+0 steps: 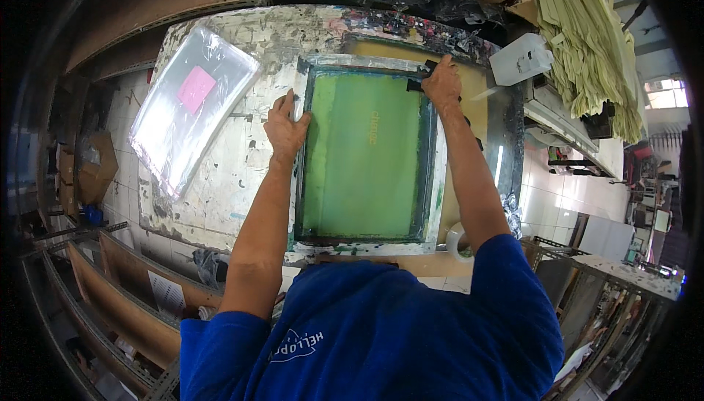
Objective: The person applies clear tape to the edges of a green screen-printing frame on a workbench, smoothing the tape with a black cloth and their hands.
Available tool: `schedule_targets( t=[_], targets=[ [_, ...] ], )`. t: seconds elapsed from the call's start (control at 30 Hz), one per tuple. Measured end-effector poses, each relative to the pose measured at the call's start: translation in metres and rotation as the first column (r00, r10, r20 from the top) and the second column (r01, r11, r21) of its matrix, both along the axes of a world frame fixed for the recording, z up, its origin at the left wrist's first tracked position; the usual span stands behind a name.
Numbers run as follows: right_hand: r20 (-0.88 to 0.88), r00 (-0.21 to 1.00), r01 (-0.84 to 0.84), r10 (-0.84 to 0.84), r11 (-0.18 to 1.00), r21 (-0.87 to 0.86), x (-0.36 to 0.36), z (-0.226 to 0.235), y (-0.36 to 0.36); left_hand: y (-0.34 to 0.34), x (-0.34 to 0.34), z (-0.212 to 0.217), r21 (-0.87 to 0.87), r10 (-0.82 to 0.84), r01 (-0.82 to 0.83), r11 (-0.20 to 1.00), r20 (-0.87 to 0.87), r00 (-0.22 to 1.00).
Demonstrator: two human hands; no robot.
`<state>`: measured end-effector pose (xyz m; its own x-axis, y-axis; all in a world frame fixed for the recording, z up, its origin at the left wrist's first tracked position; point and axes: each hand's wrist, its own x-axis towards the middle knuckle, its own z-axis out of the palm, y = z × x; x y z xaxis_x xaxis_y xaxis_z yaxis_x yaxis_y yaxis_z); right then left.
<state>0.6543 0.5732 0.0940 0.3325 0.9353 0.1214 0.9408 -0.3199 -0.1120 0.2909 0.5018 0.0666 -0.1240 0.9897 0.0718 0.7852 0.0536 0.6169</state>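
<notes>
A clear plastic bag (192, 107) lay at my left and a white jug (519, 58) at my right on the paint-stained desk (220, 181) while my left hand (286, 129) pressed flat on the green printing screen's (363, 155) left frame edge and my right hand (442, 82) gripped a black scraper (418, 84) at its far corner.

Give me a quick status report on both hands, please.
Left hand flat on screen frame left edge. Right hand gripping black tool at top right corner.

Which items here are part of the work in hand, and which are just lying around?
In use: screen-printing frame with green mesh, left hand on its left edge, right hand on a black tool at its top right corner.
Idle: clear plastic bags, white jug, yellow-green cloth stack.
</notes>
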Motion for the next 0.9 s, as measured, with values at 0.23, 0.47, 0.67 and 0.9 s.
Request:
schedule_targets(
  t=[0.23,0.47,0.67,0.9],
  targets=[
    [0.11,0.987,-0.109,0.116,0.992,-0.063,0.003,-0.012,0.009,-0.001,0.0,0.001,0.046,-0.004,0.002,0.999,0.028,1.0],
    [0.081,0.969,-0.237,0.235,0.971,0.019,0.009,0.003,-0.002,-0.001,0.001,0.001,0.028,0.015,-0.013,1.0,-0.045,0.999],
    [0.1,0.971,-0.223,0.217,0.973,0.053,0.011,-0.002,-0.001,0.0,-0.001,-0.006,0.083,0.005,-0.004,0.997,-0.011,1.0],
    [-0.212,0.925,-0.295,0.315,0.948,0.119,0.053,-0.004,0.006,0.004,-0.002,-0.009,0.05,0.011,-0.015,0.999,0.086,0.996]
  ],
)
